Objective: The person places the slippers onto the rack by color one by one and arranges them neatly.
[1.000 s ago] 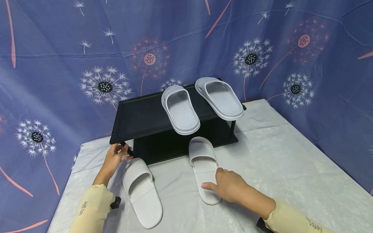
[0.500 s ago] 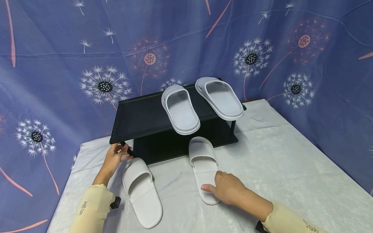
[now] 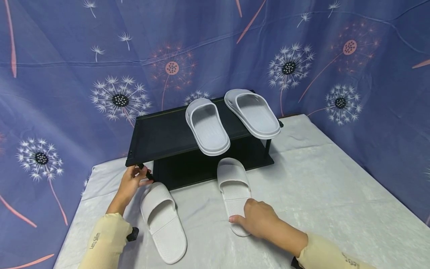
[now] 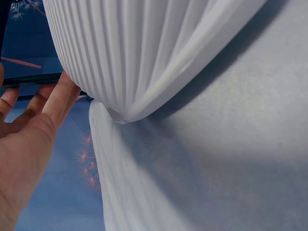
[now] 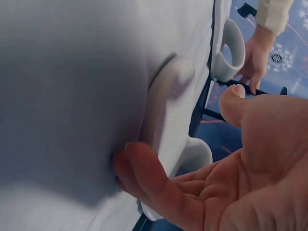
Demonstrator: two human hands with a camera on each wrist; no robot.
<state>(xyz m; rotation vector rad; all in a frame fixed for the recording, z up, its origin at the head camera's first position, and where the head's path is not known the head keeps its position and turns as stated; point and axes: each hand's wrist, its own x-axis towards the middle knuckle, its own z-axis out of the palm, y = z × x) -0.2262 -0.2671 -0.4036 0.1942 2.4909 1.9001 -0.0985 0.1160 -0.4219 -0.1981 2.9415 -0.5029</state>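
At the left end of a black two-level shoe rack (image 3: 161,136), my left hand (image 3: 129,185) has its fingers curled round the dark post (image 3: 148,175) under the upper shelf. Beside that hand a white ribbed slipper (image 3: 168,228) lies on the cloth, toe to the rack. Its mate, a second white slipper (image 3: 234,186), points its toe at the lower shelf. My right hand (image 3: 260,220) is at this one's heel, thumb (image 5: 236,98) over it. Fingers (image 5: 144,168) touch its side in the right wrist view, thumb and fingers apart.
Two pale grey slip-on clogs, one left (image 3: 211,132) and one right (image 3: 258,117), sit on the upper shelf, heels over its front edge. White cloth (image 3: 319,186) covers the table. A blue dandelion-print curtain (image 3: 215,48) hangs behind.
My right hand has shifted a little to the left, and the heel of the slipper beside it has swung slightly left too. The left hand stays at the post.
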